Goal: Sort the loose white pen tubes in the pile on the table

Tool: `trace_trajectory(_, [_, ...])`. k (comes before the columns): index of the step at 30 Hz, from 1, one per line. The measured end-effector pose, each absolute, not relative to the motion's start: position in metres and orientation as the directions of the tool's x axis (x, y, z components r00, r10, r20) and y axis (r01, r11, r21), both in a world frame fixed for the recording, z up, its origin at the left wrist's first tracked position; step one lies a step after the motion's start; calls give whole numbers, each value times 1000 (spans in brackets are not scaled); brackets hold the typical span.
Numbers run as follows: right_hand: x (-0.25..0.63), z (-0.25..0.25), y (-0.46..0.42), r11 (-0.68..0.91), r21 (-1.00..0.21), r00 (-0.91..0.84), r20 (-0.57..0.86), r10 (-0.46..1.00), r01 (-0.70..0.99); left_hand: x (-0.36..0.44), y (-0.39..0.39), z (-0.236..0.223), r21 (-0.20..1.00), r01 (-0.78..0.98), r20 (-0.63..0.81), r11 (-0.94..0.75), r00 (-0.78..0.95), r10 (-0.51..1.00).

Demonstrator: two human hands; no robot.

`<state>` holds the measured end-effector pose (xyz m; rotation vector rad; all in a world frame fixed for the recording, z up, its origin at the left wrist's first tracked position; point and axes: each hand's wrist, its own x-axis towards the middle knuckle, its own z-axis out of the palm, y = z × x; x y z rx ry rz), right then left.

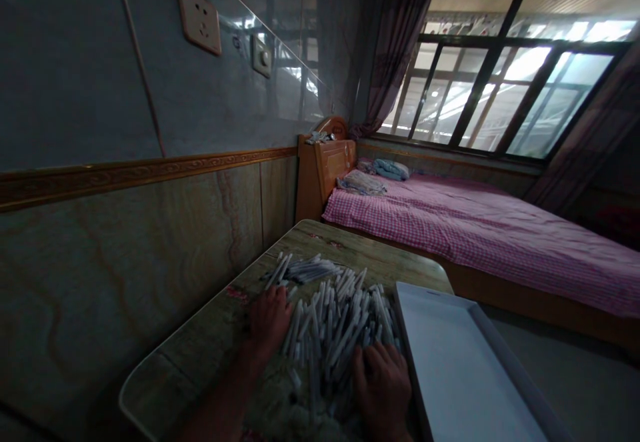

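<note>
Curling half-closed at the white sticks [345,309], left hand [271,317] and right hand [384,383] hide whether they grip any.

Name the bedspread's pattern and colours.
The bedspread is pink-and-white checked, clearest in the head view.

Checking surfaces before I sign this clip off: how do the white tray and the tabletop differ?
Colour: the white tray is plain, while the tabletop is mottled greenish brown with reddish patches. Edge: the white tray has raised sides; the tabletop is flat with a pale border. Load: the tabletop bears a heap of slender sticks, whereas none shows in the white tray. Shared: both run out of the picture at the bottom.
</note>
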<state>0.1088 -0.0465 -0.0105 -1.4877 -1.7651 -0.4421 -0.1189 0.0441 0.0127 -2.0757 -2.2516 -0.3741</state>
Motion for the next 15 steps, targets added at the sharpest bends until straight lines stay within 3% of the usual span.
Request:
trace_trajectory(8, [108, -12, -46, 259, -228, -15, 723, 690, 938, -124, 48, 7, 99, 993, 186, 70, -88, 979])
trace_trajectory(12, [107, -10, -45, 261, -261, 12, 729, 684, 930, -119, 47, 5, 142, 990, 327, -7, -40, 944])
trace_trajectory(15, [107, -10, -45, 268, -328, 59, 724, 687, 906, -112, 47, 1, 285, 939, 504, -191, 22, 864])
